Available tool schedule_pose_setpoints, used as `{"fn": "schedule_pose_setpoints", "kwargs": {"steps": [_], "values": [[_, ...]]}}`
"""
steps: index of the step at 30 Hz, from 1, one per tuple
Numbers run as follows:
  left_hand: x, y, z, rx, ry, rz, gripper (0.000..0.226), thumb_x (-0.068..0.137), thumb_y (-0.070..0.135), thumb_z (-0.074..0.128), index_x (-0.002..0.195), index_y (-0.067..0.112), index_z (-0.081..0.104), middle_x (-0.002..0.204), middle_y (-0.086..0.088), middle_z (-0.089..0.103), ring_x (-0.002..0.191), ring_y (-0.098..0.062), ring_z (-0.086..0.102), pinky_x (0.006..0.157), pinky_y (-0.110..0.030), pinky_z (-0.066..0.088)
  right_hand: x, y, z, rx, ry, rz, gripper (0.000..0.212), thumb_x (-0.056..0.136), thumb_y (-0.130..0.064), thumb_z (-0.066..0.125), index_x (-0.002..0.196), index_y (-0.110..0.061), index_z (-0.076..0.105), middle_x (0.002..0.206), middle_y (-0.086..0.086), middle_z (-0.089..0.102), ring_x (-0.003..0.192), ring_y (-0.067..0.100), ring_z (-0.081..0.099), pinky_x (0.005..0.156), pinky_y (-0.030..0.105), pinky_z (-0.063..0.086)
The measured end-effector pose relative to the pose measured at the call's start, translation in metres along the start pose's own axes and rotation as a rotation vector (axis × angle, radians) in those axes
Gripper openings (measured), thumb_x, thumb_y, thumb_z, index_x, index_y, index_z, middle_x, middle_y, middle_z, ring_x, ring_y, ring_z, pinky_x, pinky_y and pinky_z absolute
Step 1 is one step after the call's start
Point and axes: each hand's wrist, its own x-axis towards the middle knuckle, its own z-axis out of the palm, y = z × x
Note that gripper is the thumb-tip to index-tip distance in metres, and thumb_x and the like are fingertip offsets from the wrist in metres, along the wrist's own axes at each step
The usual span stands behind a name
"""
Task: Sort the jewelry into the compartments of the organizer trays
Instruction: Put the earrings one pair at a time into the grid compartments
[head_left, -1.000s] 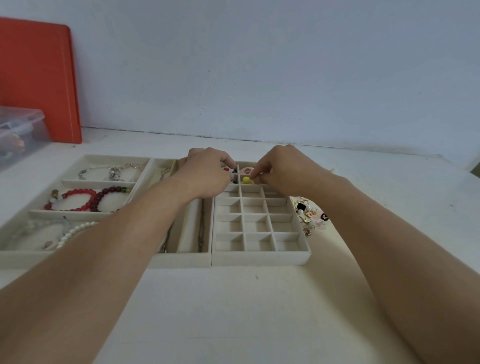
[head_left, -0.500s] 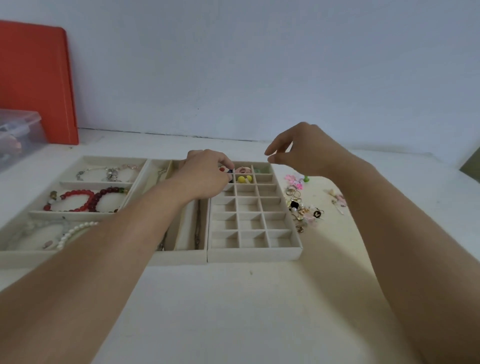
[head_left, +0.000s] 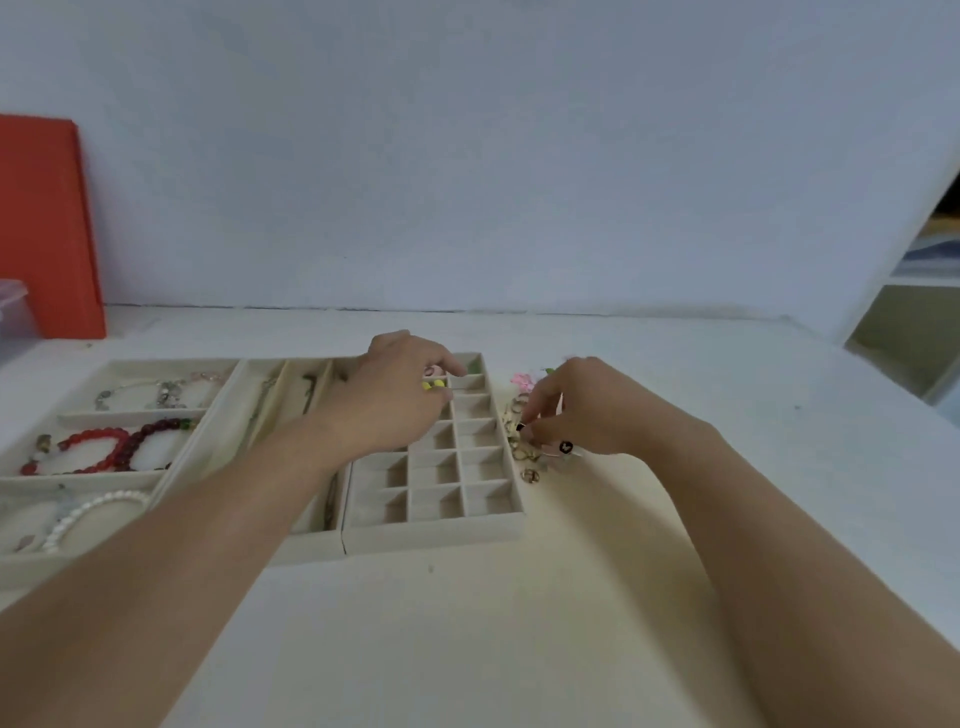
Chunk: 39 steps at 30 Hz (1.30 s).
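Down from mid-air in half a second, the right hand (head_left: 582, 410) now sits on the loose pile (head_left: 530, 447) of rings and charms lying on the bench (head_left: 467, 649) just right of the grid tray (head_left: 441, 532); its fingers (head_left: 532, 415) are curled into the heap, though whether they have closed on a piece cannot be told (motion blur hides the tips). The left hand (head_left: 395, 400) stays over the grid tray's far rows, fingers bent near the cell holding yellow beads (head_left: 434, 385); whether it pinches anything is also unclear. A pink piece (head_left: 431, 371) lies in the far row beside them, and most nearer cells show nothing in them. More pink charms (head_left: 522, 381) lie at the far end of the pile.

Left of the grid tray, touching it, a slotted tray (head_left: 291, 415) holds chains, and beyond that a bracelet tray (head_left: 31, 561) carries red beads (head_left: 104, 447), pearls (head_left: 88, 512) and a silver bracelet (head_left: 156, 392). An orange board (head_left: 44, 223) leans on the wall.

Judging by this, the step in hand is picking the next small item from the pile. Next would come a clean pinch on one piece only, a lift clear of the tangle, and a short carry left over the tray wall to a free cell.
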Motion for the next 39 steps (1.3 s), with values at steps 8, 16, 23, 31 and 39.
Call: {"fn": "schedule_pose_setpoints", "kwargs": {"steps": [8,16,23,31,39], "values": [[0.007,0.025,0.013,-0.037,-0.055,-0.006,0.016,0.084,0.044,0.069,0.1,0.044,0.067,0.125,0.013,0.056,0.135,-0.015,0.041,0.112,-0.043,0.038,-0.006,0.015,-0.012,0.141,0.115,-0.002,0.006,0.087,-0.028,0.076,0.083,-0.032,0.078,0.078,-0.014,0.069,0.066,-0.004,0.057,0.067,0.015,0.043],[0.013,0.062,0.026,-0.21,-0.048,-0.002,0.005,0.083,0.029,0.08,0.086,0.026,0.077,0.085,0.006,0.074,0.086,-0.012,0.067,0.077,-0.028,0.05,-0.011,0.016,-0.023,0.436,0.164,0.014,0.01,0.087,-0.03,0.076,0.083,-0.021,0.079,0.062,-0.021,0.065,0.053,0.001,0.051,0.044,0.012,0.035],[0.017,0.053,0.023,-0.302,-0.034,-0.089,0.003,0.091,0.019,0.071,0.089,0.017,0.071,0.08,0.008,0.078,0.09,-0.03,0.071,0.073,-0.033,0.053,-0.013,0.039,-0.032,0.244,0.156,0.207,0.016,0.092,-0.017,0.069,0.092,-0.029,0.079,0.095,-0.016,0.072,0.084,0.008,0.069,0.069,0.025,0.053],[0.024,0.046,0.02,-0.315,-0.009,-0.117,0.009,0.094,0.015,0.064,0.097,0.021,0.071,0.081,0.011,0.078,0.067,-0.01,0.062,0.038,-0.012,0.034,0.002,0.03,-0.001,0.13,0.113,0.022,0.027,0.099,-0.026,0.061,0.124,-0.029,0.07,0.109,-0.022,0.062,0.097,0.004,0.053,0.087,0.02,0.038],[0.027,0.041,0.019,-0.325,0.081,-0.141,0.006,0.084,0.019,0.077,0.086,0.025,0.077,0.085,0.005,0.077,0.05,0.006,0.055,0.049,-0.015,0.039,0.005,0.018,0.017,0.0,0.087,-0.075,0.02,0.09,-0.031,0.07,0.109,-0.032,0.077,0.089,-0.019,0.051,0.093,0.008,0.047,0.083,0.029,0.043]]}}
